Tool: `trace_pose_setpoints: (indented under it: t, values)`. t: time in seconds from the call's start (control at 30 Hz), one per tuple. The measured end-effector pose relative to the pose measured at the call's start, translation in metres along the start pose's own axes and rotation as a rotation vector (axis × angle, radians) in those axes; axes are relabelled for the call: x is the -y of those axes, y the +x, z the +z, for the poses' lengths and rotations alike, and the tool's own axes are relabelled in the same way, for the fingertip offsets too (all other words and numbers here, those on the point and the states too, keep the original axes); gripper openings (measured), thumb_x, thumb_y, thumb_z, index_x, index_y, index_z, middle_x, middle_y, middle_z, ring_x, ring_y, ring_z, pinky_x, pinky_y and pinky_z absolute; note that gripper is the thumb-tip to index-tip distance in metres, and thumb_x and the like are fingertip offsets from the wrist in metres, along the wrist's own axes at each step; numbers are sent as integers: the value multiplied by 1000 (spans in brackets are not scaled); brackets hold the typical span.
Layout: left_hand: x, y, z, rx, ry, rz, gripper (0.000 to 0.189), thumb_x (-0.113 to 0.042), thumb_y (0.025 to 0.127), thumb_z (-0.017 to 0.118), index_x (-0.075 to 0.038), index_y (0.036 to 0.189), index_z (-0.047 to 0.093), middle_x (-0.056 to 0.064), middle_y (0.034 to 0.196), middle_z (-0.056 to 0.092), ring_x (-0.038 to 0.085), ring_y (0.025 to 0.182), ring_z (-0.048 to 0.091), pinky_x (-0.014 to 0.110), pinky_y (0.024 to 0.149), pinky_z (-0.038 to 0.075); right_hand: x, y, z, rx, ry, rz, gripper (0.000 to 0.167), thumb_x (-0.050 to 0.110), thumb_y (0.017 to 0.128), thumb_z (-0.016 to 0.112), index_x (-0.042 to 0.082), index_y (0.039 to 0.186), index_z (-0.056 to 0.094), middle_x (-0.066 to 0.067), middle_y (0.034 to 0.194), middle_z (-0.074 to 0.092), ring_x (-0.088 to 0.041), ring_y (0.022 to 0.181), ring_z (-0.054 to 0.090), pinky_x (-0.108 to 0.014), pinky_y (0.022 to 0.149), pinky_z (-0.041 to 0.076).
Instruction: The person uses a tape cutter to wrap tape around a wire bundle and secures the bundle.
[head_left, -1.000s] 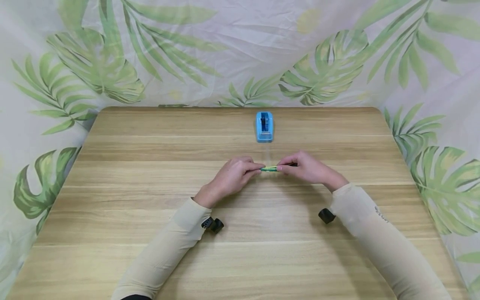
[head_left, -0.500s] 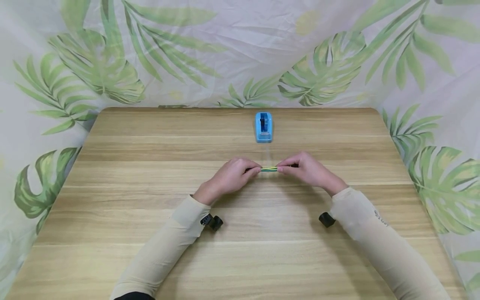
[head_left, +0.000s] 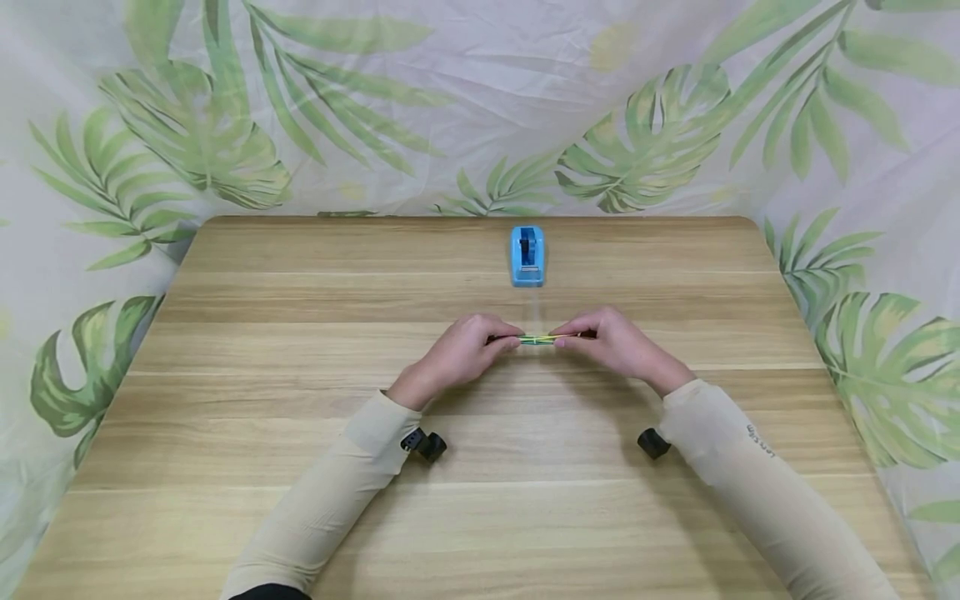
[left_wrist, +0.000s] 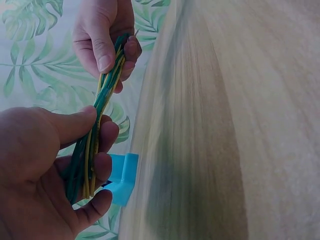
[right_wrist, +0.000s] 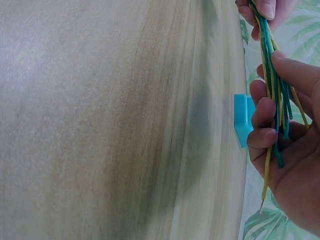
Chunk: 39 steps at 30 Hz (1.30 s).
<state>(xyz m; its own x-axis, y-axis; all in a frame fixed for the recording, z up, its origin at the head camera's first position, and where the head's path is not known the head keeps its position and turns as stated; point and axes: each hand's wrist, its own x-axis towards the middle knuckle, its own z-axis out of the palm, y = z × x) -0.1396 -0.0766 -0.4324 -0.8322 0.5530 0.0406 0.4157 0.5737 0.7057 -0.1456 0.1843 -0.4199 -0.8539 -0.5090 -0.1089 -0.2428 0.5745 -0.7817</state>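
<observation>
A bundle of green and yellow wires (head_left: 536,339) lies crosswise between the person's two hands, above the middle of the wooden table (head_left: 480,533). The left hand (head_left: 474,348) pinches its left part between thumb and curled fingers; the right hand (head_left: 611,340) grips its right part the same way, so only a short stretch shows between the fingertips in the head view. In the right wrist view, wire ends spread at uneven lengths across the right palm, and one yellow wire with a thin bare tip (right_wrist: 261,205) reaches past the fingers. On the far side of the hands, near the table's far edge, stands a blue tape dispenser (head_left: 528,257), well apart from the bundle. Beige sleeves (head_left: 772,492) cover both forearms, and behind the table hangs a leaf-printed cloth (head_left: 495,92).
</observation>
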Motion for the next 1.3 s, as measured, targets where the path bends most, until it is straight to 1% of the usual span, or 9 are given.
trace_pose_setpoints:
  t: [0.17,0.27,0.33,0.43,0.5,0.83,1.0,1.07,1.3]
  values:
    - [1,0,1,-7,-14,-11,21,-17,99,67,-9,115,77,2,102,74,12,92,65,33,81,52,2,-1,1,1,7,13,17,18,95,73,10,108,79,-1,102,74,-19,86,60,-34,74,51]
    - [1,0,1,-10,-19,-20,21,-17,98,67,-9,115,77,2,103,74,13,93,65,33,82,52,3,-1,1,8,17,22,18,21,97,70,10,109,78,-2,101,74,-18,87,61,-35,76,51]
    - [1,0,1,-12,-18,-22,21,-17,98,67,-9,116,77,3,103,74,13,93,65,33,83,52,3,-1,1,15,16,21,20,22,99,67,8,109,78,-4,99,74,-18,84,59,-34,74,50]
    - [0,0,1,-16,-13,-21,21,-16,98,68,-9,116,77,3,104,74,14,94,65,34,84,53,3,-2,0,25,13,22,24,24,102,62,6,109,77,-9,94,72,-19,75,53,-32,67,46]
    - [0,0,1,-18,-5,-18,22,-17,98,68,-9,116,76,3,104,74,14,94,65,34,84,52,3,-2,0,29,9,21,24,24,103,61,6,109,76,-11,92,70,-19,72,50,-32,65,43]
    - [-1,0,2,-36,38,5,22,-16,97,69,-9,117,76,3,99,73,14,88,63,33,79,52,0,1,1,7,10,12,20,22,101,64,8,109,77,-9,101,74,-20,83,58,-38,74,49]
    - [0,0,3,-52,51,12,22,-15,96,70,-9,116,77,2,98,73,15,87,64,35,79,52,-1,1,1,-1,-3,17,20,21,100,66,10,112,77,-3,104,74,-18,91,62,-37,80,51]
    - [0,0,3,-59,54,11,21,-14,96,71,-10,116,77,2,97,72,15,87,64,35,80,52,-1,1,1,-3,-4,23,20,21,99,67,11,113,77,-1,105,74,-18,93,63,-37,81,51]
    - [2,0,6,-84,63,14,21,-14,95,72,-10,114,78,1,96,73,15,87,64,35,79,51,0,1,2,1,1,48,21,21,98,69,10,114,76,-2,104,74,-18,91,62,-37,80,51]
